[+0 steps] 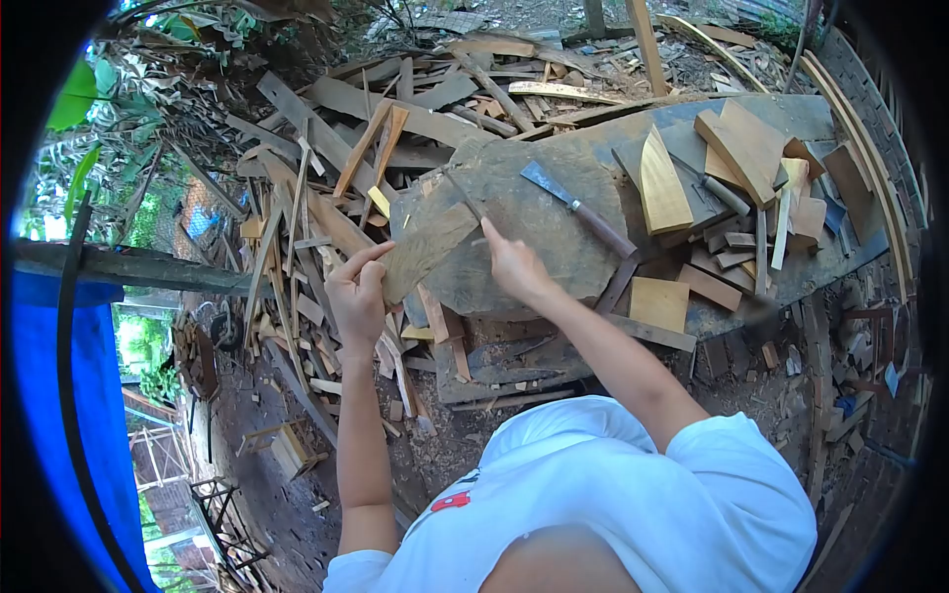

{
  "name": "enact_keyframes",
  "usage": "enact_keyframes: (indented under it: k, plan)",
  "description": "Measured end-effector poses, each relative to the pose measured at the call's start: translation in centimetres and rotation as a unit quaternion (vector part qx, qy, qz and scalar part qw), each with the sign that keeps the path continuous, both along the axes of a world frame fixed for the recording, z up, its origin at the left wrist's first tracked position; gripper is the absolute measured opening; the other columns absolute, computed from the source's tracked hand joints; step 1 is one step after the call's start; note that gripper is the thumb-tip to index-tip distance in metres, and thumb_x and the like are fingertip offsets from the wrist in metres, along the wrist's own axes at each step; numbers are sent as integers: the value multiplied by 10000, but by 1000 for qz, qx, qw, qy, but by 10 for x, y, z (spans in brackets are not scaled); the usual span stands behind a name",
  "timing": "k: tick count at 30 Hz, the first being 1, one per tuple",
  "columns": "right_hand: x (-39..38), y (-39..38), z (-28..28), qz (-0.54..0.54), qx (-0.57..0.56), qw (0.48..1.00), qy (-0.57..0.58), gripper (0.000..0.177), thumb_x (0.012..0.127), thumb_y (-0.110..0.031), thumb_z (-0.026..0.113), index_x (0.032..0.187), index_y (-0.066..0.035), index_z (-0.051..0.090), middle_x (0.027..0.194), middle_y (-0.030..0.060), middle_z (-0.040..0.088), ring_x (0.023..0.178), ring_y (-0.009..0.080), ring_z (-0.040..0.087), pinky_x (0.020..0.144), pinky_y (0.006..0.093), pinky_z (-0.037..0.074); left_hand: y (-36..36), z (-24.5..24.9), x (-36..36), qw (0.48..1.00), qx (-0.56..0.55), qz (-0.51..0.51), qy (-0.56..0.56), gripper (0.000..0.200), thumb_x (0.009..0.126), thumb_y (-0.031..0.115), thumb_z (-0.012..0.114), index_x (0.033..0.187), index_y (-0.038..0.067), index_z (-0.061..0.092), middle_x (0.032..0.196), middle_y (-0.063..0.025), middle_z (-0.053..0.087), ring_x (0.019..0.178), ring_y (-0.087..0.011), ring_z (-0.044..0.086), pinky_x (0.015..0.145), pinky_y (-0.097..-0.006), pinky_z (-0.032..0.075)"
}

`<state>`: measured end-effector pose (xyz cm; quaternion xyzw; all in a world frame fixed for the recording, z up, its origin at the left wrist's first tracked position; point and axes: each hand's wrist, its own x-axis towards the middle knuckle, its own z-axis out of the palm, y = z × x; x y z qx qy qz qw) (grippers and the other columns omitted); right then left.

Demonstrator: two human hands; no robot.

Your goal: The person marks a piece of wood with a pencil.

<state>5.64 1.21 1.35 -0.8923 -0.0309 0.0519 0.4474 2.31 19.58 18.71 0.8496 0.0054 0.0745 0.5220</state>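
My left hand point(358, 296) is closed on the near-left edge of a flat, brownish wooden piece point(427, 255), held tilted over the round chopping block point(568, 262). My right hand point(516, 265) is wrapped around a thin, dark, blade-like tool point(463, 195), which points up and left past the top corner of the wooden piece. Most of its grip is hidden in my fingers. On the block, to the right of my right hand, lies a broad-bladed knife point(578, 210) with a brown wooden handle.
Right of the block, the workbench point(791, 119) carries several wood offcuts point(710, 287), a pale curved wedge point(662, 183) and a tool with a rounded handle point(727, 195). Scrap wood point(336, 128) is heaped behind and left. A small wooden stool point(287, 450) stands on the ground.
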Motion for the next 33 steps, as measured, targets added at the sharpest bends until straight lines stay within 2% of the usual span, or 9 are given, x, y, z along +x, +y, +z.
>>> enact_keyframes:
  k: [10, 12, 15, 17, 19, 23, 30, 32, 33]
  plan:
    - [3, 0, -2, -1, -11, 999, 36, 557, 912, -98, 412, 1461, -168, 350, 926, 316, 642, 869, 476, 634, 780, 545, 501, 11, -4, 10, 999, 32, 6, -6, 345, 796, 79, 468, 989, -24, 734, 587, 30, 503, 477, -32, 376, 434, -220, 292]
    - [-4, -5, 14, 19, -11, 999, 37, 557, 909, -95, 412, 1459, -164, 353, 938, 306, 646, 874, 469, 636, 780, 541, 503, 14, 0, 7, 1000, 6, -14, 25, 378, 830, 113, 420, 1008, -53, 709, 642, -22, 575, 487, -82, 546, 386, -231, 476]
    - [-12, -12, 13, 35, -46, 997, 56, 562, 904, -92, 407, 1458, -163, 355, 962, 293, 650, 890, 460, 639, 782, 537, 503, 24, -14, 4, 996, 76, -30, -26, 374, 830, 106, 426, 1020, -51, 708, 641, -23, 583, 484, -84, 549, 386, -228, 474]
    - [12, -8, -2, 12, -48, 997, 52, 569, 896, -79, 404, 1457, -167, 361, 964, 299, 648, 905, 461, 638, 790, 532, 504, 17, -9, 0, 990, 122, -50, -51, 372, 826, 99, 435, 1032, -43, 711, 644, -15, 582, 471, -62, 503, 390, -209, 428]
    - [11, -6, 3, 18, -37, 998, 54, 570, 894, -75, 400, 1456, -170, 363, 969, 299, 648, 910, 463, 636, 794, 534, 503, 7, -4, -4, 996, 80, -13, -36, 347, 779, 47, 484, 1012, -15, 734, 620, 31, 532, 534, -29, 380, 497, -211, 276]
    - [-12, -12, 22, 47, -40, 997, 47, 562, 893, -73, 397, 1447, -164, 373, 990, 305, 644, 927, 470, 630, 802, 533, 502, 18, -13, -3, 999, 36, -7, -17, 342, 781, 54, 490, 1012, -15, 733, 617, 30, 529, 539, -25, 385, 495, -217, 276]
    - [15, -10, -3, 12, -31, 999, 36, 565, 902, -79, 403, 1457, -179, 361, 967, 318, 641, 898, 483, 628, 796, 548, 493, 14, -8, 4, 995, 71, -29, -56, 348, 777, 55, 487, 1016, -16, 730, 628, 19, 550, 539, -31, 393, 493, -215, 281]
    - [-8, -6, 18, 42, -48, 996, 59, 635, 854, -48, 417, 1468, -192, 347, 981, 298, 656, 928, 474, 644, 797, 546, 512, 18, -10, 2, 997, 63, -29, -28, 374, 818, 86, 435, 1035, -43, 711, 650, -2, 580, 486, -45, 495, 405, -201, 425]
    - [-7, -8, 15, 43, -48, 996, 62, 635, 854, -48, 417, 1468, -192, 347, 981, 298, 656, 928, 474, 644, 797, 546, 512, 20, -11, 4, 997, 63, -29, -25, 374, 818, 86, 435, 1035, -43, 711, 650, -2, 580, 486, -45, 495, 405, -201, 425]
